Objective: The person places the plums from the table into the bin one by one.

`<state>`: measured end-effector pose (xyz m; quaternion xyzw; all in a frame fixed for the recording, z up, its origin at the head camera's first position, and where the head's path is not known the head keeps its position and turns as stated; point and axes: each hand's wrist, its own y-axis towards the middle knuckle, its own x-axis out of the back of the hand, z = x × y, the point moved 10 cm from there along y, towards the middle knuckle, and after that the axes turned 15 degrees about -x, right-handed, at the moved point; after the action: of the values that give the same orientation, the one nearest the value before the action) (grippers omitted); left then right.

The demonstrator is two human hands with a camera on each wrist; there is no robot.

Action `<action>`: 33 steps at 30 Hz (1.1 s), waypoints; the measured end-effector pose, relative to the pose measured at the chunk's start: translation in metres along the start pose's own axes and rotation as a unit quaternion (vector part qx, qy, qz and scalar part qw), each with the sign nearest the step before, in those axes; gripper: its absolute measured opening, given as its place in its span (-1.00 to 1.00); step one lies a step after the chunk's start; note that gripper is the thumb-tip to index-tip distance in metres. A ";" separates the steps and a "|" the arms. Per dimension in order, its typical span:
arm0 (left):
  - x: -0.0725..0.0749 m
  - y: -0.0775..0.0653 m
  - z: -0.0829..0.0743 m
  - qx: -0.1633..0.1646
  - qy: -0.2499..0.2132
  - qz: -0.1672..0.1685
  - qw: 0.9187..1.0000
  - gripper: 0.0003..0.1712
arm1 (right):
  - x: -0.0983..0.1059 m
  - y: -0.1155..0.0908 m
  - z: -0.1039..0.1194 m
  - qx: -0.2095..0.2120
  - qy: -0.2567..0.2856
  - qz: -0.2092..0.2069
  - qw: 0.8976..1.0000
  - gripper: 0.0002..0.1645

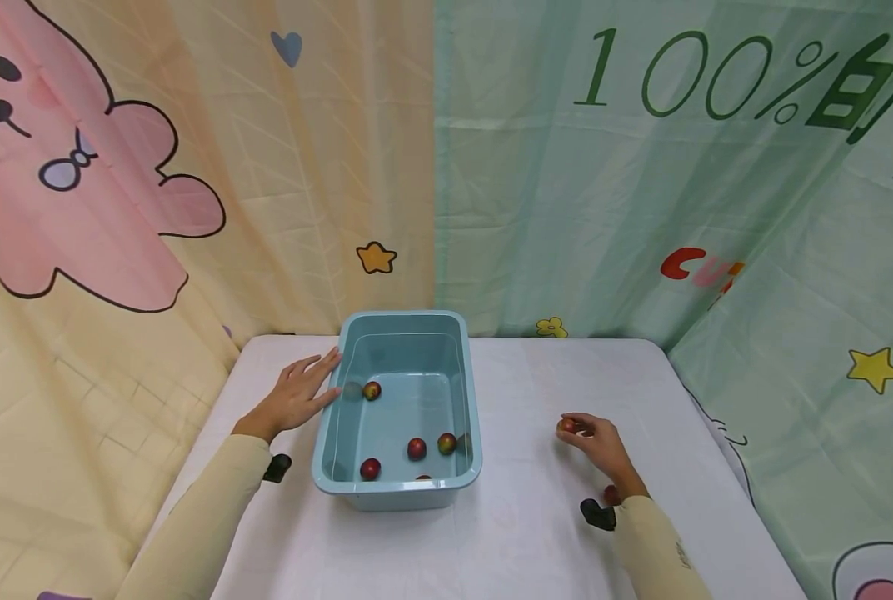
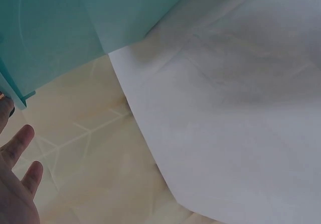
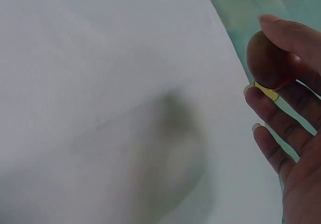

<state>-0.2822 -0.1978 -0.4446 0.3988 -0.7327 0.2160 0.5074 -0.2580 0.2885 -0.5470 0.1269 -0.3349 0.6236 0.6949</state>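
My left hand (image 1: 300, 395) lies with spread, fairly straight fingers against the left rim of a light blue plastic basin (image 1: 397, 485). In the left wrist view, its fingertips (image 2: 21, 133) are near the basin's rim (image 2: 15, 94). Several red plums lie on the basin floor, among them one plum (image 1: 416, 448) near the middle and a greener plum (image 1: 372, 390) toward the far left. My right hand (image 1: 598, 443) pinches a plum (image 3: 271, 61) between thumb and fingers, over the table right of the basin. Another plum (image 1: 612, 495) is partly hidden beside the right wrist.
A white cloth covers the table (image 1: 521, 533). Printed curtains (image 1: 536, 208) hang close behind the table and along both sides. Dark wrist cameras are strapped under both cuffs, the right camera (image 1: 598, 514) close to the loose plum.
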 end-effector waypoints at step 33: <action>0.002 0.002 -0.002 -0.022 0.009 -0.016 1.000 -0.23 | -0.030 -0.003 0.079 0.080 -0.013 0.046 0.996 -0.46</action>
<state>-0.2829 -0.1957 -0.4415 0.3973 -0.7260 0.1948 0.5265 -0.2797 0.2175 -0.5060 0.1744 -0.2985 0.6780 0.6487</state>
